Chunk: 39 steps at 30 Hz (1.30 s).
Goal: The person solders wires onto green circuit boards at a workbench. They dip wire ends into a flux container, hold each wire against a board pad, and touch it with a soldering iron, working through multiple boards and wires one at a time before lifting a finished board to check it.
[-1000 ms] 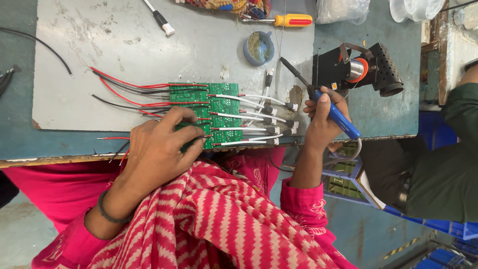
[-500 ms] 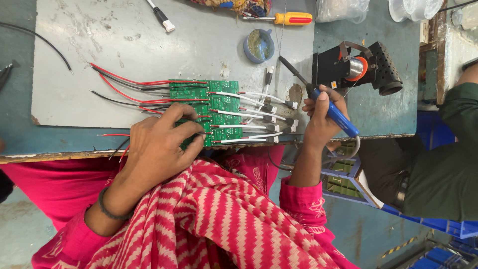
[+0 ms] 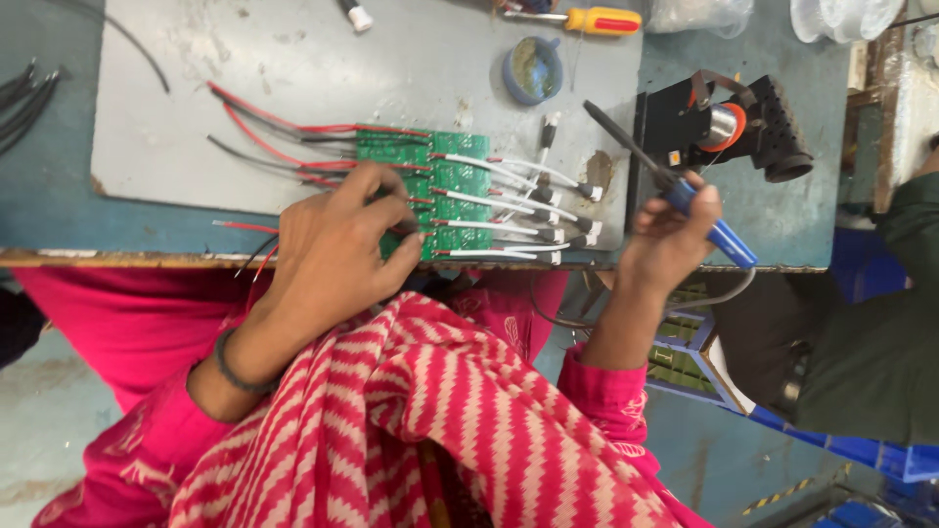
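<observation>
Boards [image 3: 440,191], green, bristling with red and white wires.

The right hand [image 3: 670,240] with the soldering iron [image 3: 675,186] now sits clear of the white wire ends (tip lifted off, angled upward), 1 s after hovering right at them.

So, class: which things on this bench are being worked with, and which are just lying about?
In use:
- green circuit boards under left hand
- soldering iron in right hand

Lying about:
- yellow-handled screwdriver
- small blue pot
- black stand
- loose black wires
</observation>
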### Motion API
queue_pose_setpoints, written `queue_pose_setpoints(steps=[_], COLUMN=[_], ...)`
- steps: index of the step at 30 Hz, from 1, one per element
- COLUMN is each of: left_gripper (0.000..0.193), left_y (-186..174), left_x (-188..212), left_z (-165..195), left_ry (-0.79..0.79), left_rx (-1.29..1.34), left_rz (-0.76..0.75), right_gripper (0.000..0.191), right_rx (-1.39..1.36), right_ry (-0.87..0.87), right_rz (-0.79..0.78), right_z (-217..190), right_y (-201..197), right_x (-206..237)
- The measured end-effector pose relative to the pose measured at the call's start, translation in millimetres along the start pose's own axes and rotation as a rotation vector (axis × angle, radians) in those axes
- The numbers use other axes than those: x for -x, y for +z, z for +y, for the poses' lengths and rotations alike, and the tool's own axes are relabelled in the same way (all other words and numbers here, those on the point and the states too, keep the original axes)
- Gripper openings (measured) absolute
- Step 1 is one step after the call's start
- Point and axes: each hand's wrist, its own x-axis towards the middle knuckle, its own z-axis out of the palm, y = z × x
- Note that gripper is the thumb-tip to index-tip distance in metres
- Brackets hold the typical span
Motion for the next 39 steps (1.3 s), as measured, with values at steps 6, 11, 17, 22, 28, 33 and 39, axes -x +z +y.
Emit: queue_pose_setpoints(steps=[6, 11, 17, 22, 28, 33, 39], left_gripper=[0.015, 0.017, 0.016, 0.015, 0.017, 0.016, 0.016], left_y=[1.4, 5.1, 11.7, 10.6, 10.5, 11.3, 10.8], left_x=[3.3, 5.4, 7.3, 6.1, 5.4, 4.6, 5.6], left_z=[1.9, -2.9, -9.8, -9.1, -7.6, -7.8, -7.7], left_ry=[-0.03, 0.014, 0.013, -0.004, -0.024, -0.027, -0.013], left_rx=[0.008, 0.003, 0.03, 0.02, 0.0, -0.014, -0.009], left_rz=[0.021, 0.076, 0.099, 0.086, 0.08, 0.081, 0.084], right_gripper=[0.033, 0.034, 0.028, 0.031, 0.032, 0.031, 0.031], right_rx=[-0.466, -0.464, -0.002, 0.127, 0.1, 0.142, 0.149], right_ry=[0.487, 0.554, 0.183, 0.056, 0.036, -0.013, -0.079], right_rz=[-0.316, -0.347, -0.39, -0.366, -0.451, -0.456, -0.389], right_z=[-15.6, -14.6, -23.5, -26.2, -24.2, -22.5, -26.0], right_y=[-29.6, -24.4, 0.4, 22.2, 30.5, 32.0, 31.3], right_x=[20.4, 40.1, 80.8, 105.6, 113.4, 116.3, 116.7])
